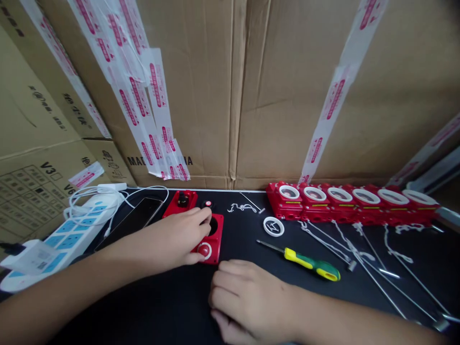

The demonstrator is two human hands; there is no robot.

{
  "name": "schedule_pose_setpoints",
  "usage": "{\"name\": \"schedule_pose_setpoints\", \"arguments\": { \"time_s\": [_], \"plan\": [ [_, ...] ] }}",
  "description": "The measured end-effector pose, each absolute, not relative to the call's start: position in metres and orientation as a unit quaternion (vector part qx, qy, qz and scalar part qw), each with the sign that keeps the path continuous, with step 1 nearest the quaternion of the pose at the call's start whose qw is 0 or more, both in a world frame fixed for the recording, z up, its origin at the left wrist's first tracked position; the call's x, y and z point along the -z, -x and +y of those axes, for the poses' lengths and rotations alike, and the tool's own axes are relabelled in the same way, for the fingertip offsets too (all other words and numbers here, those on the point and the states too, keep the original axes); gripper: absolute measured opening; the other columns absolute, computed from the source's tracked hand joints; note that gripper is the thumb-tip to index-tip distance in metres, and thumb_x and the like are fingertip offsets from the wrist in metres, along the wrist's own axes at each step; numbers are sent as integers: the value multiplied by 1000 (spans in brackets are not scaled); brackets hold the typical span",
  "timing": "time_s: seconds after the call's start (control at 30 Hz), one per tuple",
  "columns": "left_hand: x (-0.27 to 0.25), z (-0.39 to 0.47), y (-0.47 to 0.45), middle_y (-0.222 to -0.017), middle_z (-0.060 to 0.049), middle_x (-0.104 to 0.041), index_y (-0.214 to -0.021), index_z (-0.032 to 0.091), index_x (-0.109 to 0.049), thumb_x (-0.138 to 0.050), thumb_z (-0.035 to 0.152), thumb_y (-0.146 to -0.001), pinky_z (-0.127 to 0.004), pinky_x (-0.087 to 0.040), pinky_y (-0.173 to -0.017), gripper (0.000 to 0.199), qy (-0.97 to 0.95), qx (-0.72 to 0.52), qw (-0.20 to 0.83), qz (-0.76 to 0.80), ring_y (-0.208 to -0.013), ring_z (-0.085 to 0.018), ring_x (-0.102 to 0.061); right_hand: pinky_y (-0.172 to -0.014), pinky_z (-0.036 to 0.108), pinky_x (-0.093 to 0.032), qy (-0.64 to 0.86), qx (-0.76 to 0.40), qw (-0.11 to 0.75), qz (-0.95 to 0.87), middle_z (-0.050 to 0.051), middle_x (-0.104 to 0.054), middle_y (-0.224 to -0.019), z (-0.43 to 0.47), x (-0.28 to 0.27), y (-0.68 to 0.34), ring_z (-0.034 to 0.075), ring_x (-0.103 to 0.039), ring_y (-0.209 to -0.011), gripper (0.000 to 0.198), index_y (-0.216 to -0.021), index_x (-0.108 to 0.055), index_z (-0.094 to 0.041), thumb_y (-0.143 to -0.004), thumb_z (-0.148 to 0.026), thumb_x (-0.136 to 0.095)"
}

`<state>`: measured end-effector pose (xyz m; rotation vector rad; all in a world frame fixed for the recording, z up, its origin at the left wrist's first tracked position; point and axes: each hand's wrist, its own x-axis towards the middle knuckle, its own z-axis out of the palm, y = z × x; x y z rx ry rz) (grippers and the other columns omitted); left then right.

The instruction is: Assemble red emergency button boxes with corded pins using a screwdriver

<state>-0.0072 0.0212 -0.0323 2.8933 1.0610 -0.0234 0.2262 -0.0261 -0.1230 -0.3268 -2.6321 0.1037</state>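
My left hand [179, 235] lies over a red panel [216, 230] with a dark round hole and a red dome [204, 250] in a white ring. Its thumb touches the panel near the dome, and its fingers bend over the hole; they appear to grip the panel. Just behind is a red box part [184, 199] with a black fitting inside. A small black round piece [207, 204] with a red centre sits by the fingertips. My right hand [247, 299] rests on the black table in front of the panel, fingers curled closed, their inside hidden.
A yellow-green screwdriver [311, 264] and a white ring [273, 226] lie to the right. Several red boxes [339, 206] stand in a row behind metal rods [381, 278] with white cords. Leftward are a phone [134, 220] and a power strip [68, 235]. Cardboard [201, 96] forms the back.
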Motion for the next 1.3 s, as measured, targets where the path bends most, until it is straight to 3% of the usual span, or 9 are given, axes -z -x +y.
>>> {"name": "schedule_pose_setpoints", "arguments": {
  "time_s": [0.1, 0.2, 0.33, 0.77, 0.93, 1.03, 1.1, 1.2, 1.3],
  "plan": [
    [14, 34, 22, -116, -5, -72, -106, 22, -74, -78, 27, -98, -34, -53, -91, 11, -934, -7, 41, 355, -103, -25, -70, -67, 34, -47, 120, -64, 230, -964, 4, -63, -80, -25, 122, -227, 20, -50, -73, 20, -88, -69, -18, -99, -27, -56],
    [-4, 58, 53, -110, -6, -73, -111, 24, -75, -71, 50, -101, -36, -52, -86, 29, -920, -28, 43, 390, -98, -26, -69, -66, 34, -46, 120, -88, 224, -963, 4, -63, -84, -23, 123, -227, 20, -48, -73, 17, -89, -68, -18, -100, -27, -57],
    [-9, 92, 93, -121, -9, -76, -121, 24, -75, -68, 60, -100, -39, -51, -94, 43, -899, -48, 23, 435, -108, -30, -70, -68, 32, -46, 124, -114, 222, -960, 5, -64, -87, -22, 122, -227, 19, -50, -75, 16, -91, -68, -17, -99, -26, -58],
    [5, 102, 89, -106, -6, -77, -119, 23, -75, -66, 50, -97, -34, -49, -80, 36, -888, 18, 81, 453, -90, -24, -69, -73, 29, -47, 136, -137, 215, -957, 5, -65, -92, -22, 118, -227, 18, -53, -79, 15, -94, -71, -16, -97, -26, -60],
    [7, 91, 73, -111, -10, -74, -115, 20, -74, -66, 51, -98, -45, -50, -96, 36, -887, -31, -36, 459, -108, -33, -64, -76, 29, -49, 140, -132, 201, -960, 4, -65, -91, -22, 117, -227, 18, -53, -79, 15, -94, -71, -16, -98, -26, -60],
    [19, 73, 42, -107, -13, -71, -102, 17, -74, -52, 31, -107, -51, -47, -103, 27, -909, -67, -143, 386, -111, -34, -58, -76, 29, -49, 141, -128, 202, -961, 4, -65, -91, -22, 117, -227, 18, -54, -79, 16, -94, -71, -16, -98, -27, -60],
    [37, 59, 20, -99, -11, -70, -95, 17, -73, -48, 22, -109, -48, -51, -99, 29, -929, -39, -130, 344, -102, -30, -60, -75, 29, -49, 143, -126, 205, -960, 5, -66, -92, -22, 118, -227, 18, -54, -79, 17, -95, -72, -16, -98, -27, -60],
    [70, 44, -4, -108, -11, -73, -105, 16, -74, -61, 15, -102, -48, -55, -101, 13, -931, -47, -94, 350, -109, -30, -65, -74, 28, -48, 142, -122, 210, -960, 5, -66, -91, -21, 119, -227, 18, -54, -79, 17, -95, -73, -16, -98, -28, -61],
    [92, 40, -13, -112, -14, -74, -111, 12, -74, -62, 12, -98, -49, -58, -104, 18, -922, -62, -98, 370, -112, -33, -68, -75, 29, -49, 140, -118, 207, -961, 5, -66, -90, -21, 121, -227, 18, -53, -79, 19, -94, -74, -15, -97, -29, -61]
  ]
}}
